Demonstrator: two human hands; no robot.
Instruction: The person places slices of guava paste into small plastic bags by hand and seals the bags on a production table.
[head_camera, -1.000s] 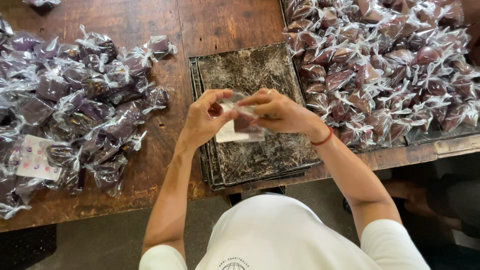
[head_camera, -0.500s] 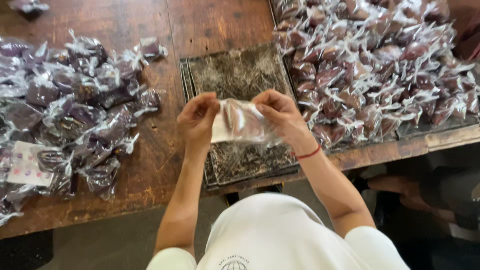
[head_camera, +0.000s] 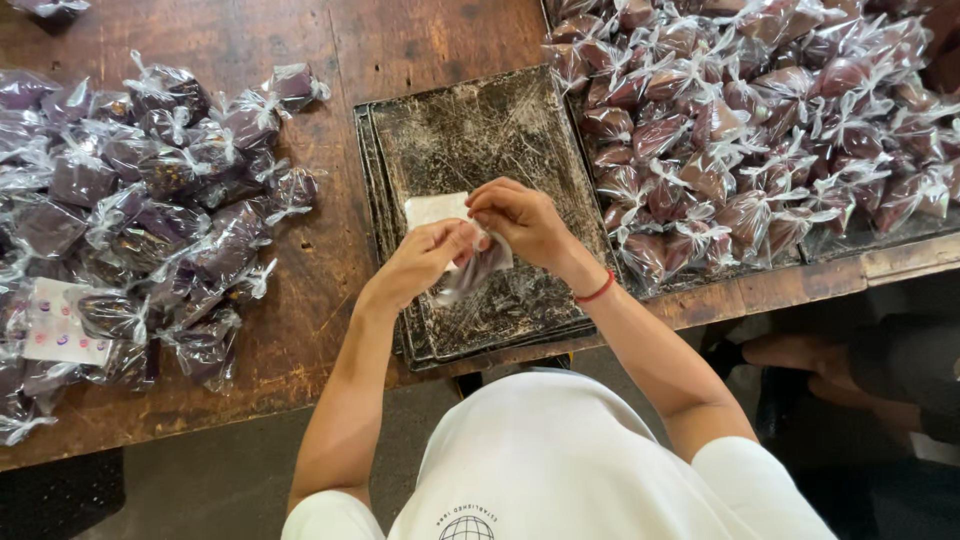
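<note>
**Both hands pinch a clear packet over the baking trays**

A worn wooden table (head_camera: 300, 290) fills the view. On its left side lies a loose heap of purple sweets in clear wrappers (head_camera: 150, 190), their twisted tops sticking up, and a small white sheet with coloured dots (head_camera: 60, 322) rests among them near the left edge. On the right, a much denser heap of reddish-brown wrapped sweets (head_camera: 760, 130) covers a tray whose rim reaches the table's front edge. Nothing lies between the hands and the camera; the person's white shirt fills the lower middle of the view.

The left hand (head_camera: 425, 262) and the right hand (head_camera: 520, 218) meet in the middle, fingers curled and closed on a small clear plastic packet (head_camera: 480, 272) with something dark inside. The right thumb and fingers pinch its upper end, while the left fingertips grip it just beside them, and the rest of the packet hangs below. A red band circles the right wrist. A small white paper (head_camera: 432, 208) shows just behind the fingers.

The packet hangs above a stack of dark, scuffed baking trays (head_camera: 480, 130), whose top tray is bare apart from the paper.
</note>
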